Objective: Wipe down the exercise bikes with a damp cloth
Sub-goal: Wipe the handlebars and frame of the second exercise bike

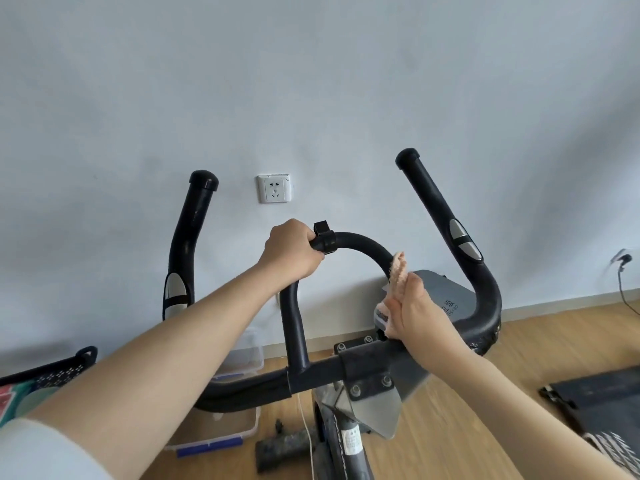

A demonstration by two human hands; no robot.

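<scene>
Fingers of the left hand (291,251) curl tight round the top of the black loop bar (362,241) of the exercise bike (367,368), just beside a small clamp (323,242). Rightward, the bar's axis arcs over and runs down towards the person. On that descending stretch sits the pink cloth (397,268), pinched against the tube by the right hand (414,311), thumb over it. The next stroke probably follows the tube along its length. The print on the white sticker (350,441) on the frame is too small to read. The grey console (446,299) beyond carries characters I cannot make out.
</scene>
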